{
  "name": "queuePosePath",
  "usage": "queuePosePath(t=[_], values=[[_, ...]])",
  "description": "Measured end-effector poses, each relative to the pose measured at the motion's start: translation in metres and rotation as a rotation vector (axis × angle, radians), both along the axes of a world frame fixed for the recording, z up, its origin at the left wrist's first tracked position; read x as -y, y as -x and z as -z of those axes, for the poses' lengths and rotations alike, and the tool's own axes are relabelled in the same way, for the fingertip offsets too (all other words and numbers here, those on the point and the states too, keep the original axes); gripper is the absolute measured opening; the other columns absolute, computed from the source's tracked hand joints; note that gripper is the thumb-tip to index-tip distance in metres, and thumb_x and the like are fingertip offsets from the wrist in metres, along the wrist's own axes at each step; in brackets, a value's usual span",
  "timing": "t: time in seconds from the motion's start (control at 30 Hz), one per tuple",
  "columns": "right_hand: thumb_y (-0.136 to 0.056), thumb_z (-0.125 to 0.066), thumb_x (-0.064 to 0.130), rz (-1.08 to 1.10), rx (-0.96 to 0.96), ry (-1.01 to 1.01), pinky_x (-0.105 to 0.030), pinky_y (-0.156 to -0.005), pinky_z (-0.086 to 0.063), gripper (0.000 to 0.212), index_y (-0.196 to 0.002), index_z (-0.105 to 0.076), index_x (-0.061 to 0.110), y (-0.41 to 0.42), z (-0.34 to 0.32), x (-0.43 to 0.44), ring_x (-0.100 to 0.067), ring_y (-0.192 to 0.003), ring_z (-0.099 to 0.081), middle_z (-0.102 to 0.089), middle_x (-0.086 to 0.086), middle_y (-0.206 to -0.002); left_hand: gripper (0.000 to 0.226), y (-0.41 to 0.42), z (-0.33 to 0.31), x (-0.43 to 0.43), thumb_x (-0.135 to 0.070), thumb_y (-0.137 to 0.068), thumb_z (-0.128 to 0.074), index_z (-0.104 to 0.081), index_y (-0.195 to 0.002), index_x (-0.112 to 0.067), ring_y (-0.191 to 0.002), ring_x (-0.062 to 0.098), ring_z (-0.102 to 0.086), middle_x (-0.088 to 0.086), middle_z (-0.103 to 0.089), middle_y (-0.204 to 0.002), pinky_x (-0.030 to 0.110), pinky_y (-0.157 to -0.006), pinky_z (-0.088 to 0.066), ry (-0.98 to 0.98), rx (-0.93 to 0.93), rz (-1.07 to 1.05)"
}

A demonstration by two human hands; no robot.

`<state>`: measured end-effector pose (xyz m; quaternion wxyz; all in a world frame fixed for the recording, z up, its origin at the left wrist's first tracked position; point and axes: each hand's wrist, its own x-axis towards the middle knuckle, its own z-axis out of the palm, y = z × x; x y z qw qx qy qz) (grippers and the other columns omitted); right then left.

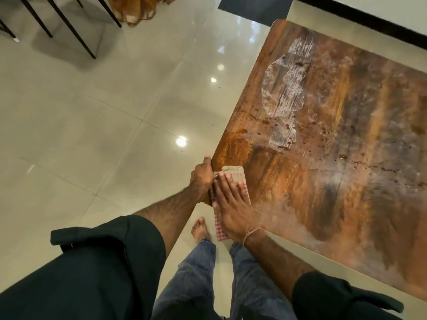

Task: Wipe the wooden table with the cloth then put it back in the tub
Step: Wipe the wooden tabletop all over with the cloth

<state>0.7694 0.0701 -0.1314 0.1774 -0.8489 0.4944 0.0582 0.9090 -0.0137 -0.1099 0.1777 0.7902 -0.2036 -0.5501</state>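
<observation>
The wooden table (335, 139) fills the right side, its top streaked with whitish smears and dark specks. A pink-and-white checked cloth (235, 176) lies over the table's near left corner, one end hanging below the edge. My right hand (231, 204) lies flat on the cloth with fingers straight, pressing it to the wood. My left hand (202, 179) grips the table's left edge beside the cloth, thumb up along the rim. No tub is in view.
Glossy pale floor tiles (104, 123) spread to the left. Black chair legs (69, 21) and an orange fabric (134, 10) stand at the far top left. A dark mat (254, 8) lies beyond the table's far corner. My bare foot (199, 229) stands under the corner.
</observation>
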Motion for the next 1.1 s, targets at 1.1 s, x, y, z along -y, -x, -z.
queuePosePath(t=[1.1], values=[[-0.109, -0.022, 0.041, -0.417, 0.089, 0.037, -0.047, -0.127, 0.002, 0.06, -0.164, -0.009, 0.02, 0.098, 0.015, 0.107, -0.022, -0.158, 0.005, -0.002, -0.002, -0.171, 0.053, 0.049, 0.023, 0.023, -0.047, -0.11, -0.021, -0.059, -0.124, -0.015, -0.107, 0.037, -0.063, 0.014, -0.068, -0.122, 0.041, -0.087, -0.045, 0.069, 0.691, 0.095]])
